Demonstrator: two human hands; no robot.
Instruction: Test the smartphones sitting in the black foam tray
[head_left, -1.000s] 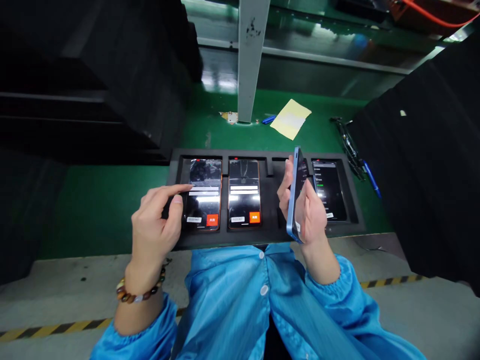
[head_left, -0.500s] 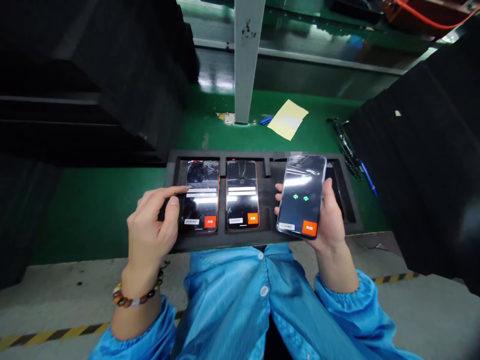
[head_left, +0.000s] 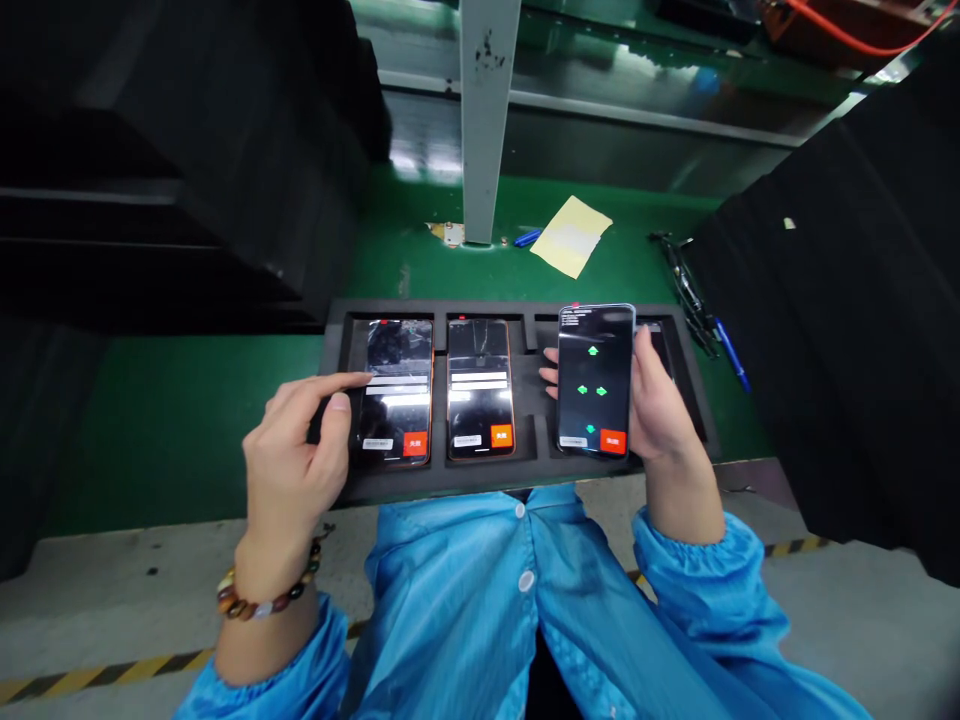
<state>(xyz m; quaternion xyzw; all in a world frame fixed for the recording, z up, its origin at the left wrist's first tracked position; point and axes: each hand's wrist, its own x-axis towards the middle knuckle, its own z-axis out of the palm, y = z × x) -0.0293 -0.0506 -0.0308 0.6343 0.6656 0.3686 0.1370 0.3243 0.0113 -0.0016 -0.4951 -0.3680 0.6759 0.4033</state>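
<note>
My right hand (head_left: 664,405) grips a smartphone (head_left: 596,350) from beneath, above the black foam tray (head_left: 525,475). Four green arrows and a red box light its dark screen. My left hand (head_left: 296,440) holds nothing; its index finger is stretched out to the left edge of another smartphone (head_left: 397,415), with the thumb apart below. That phone lies in the tray's left compartment, and a middle smartphone (head_left: 481,410) rests in the one beside it. Both show pale bars and a red or orange box. Behind my right hand, a dark device (head_left: 660,342) in the rightmost compartment is mostly hidden.
Black stacked blocks stand on the left (head_left: 247,200) and a black block (head_left: 810,330) on the right. Behind the tray, a grey post (head_left: 484,130) rises from the green bench. A yellow paper (head_left: 571,238), blue pens and a black cable (head_left: 690,295) lie there.
The phone in my right hand has tipped and shifted slightly left and up. Its upper and lower arrows now show clearly beside the two side ones. My left hand stays at the left phone's edge.
</note>
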